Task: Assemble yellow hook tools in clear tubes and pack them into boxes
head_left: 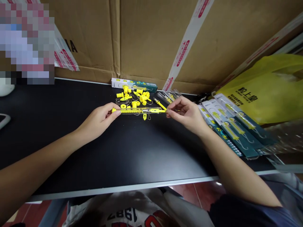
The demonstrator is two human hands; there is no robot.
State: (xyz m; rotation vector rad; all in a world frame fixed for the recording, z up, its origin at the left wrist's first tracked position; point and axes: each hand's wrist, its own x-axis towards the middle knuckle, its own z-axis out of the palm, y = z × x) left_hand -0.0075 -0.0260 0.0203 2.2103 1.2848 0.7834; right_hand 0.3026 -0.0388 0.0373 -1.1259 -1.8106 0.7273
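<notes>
A clear-tubed spring scale [132,111] with yellow inner parts lies level between my two hands, just above the black table. My left hand [100,118] pinches its left end, which has a yellow cap. At the opposite end, the thumb and fingers of my right hand [188,113] close on the yellow tip; the exact contact is partly hidden. Right behind the scale is a loose pile of yellow plastic caps [134,104] and metal wire hooks [122,101]. Clear tubes [168,96] with yellow pieces lie behind my right hand.
A boxed spring scale [144,85] lies behind the pile, against a large cardboard box [151,37]. Several packaged spring scales [233,124] overlap at the right, beside a yellow plastic bag [267,91]. The table's pale front edge [123,187] runs near my body.
</notes>
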